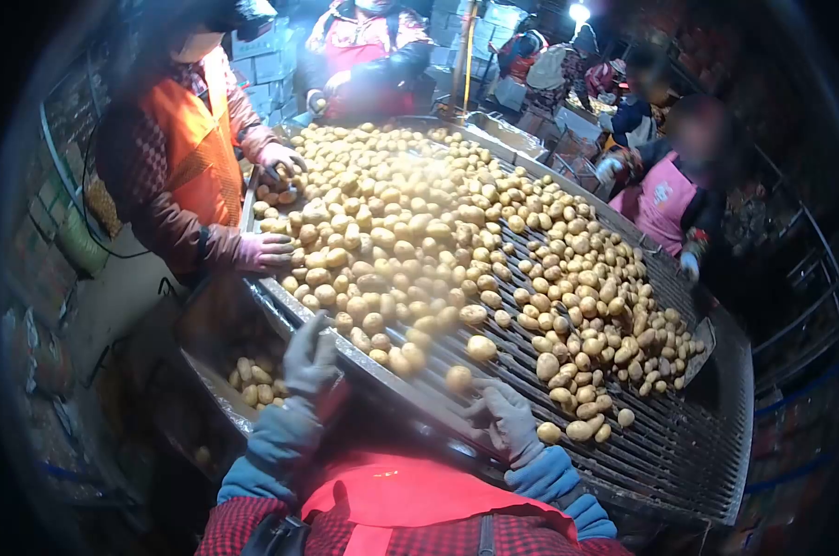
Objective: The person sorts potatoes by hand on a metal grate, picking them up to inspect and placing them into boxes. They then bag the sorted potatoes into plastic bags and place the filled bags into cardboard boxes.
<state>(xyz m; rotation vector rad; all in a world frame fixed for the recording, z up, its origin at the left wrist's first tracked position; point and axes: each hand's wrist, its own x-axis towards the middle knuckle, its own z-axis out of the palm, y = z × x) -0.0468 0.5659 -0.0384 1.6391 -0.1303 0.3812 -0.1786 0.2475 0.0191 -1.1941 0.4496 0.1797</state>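
Observation:
My left hand (pixel 309 360), in a grey glove, is at the near left metal edge of the sorting table (pixel 368 363), with its fingers stretched upward and nothing in them. Over the dark slats (pixel 665 454) at the near side is my right hand (pixel 508 419), also gloved, its fingers loosely bent and apart. A single potato (pixel 458 379) lies just beyond its fingertips, and another potato (pixel 481 348) sits a little farther off. A broad heap of potatoes (pixel 373 208) covers the far left of the table; a second heap (pixel 591 315) spreads along the right.
Left of the table, a person in an orange vest (pixel 192 139) has both gloved hands at the potatoes. A person in a pink apron (pixel 662 199) stands at the right side. Below the left edge, a container holds more potatoes (pixel 257 382). Other people work behind.

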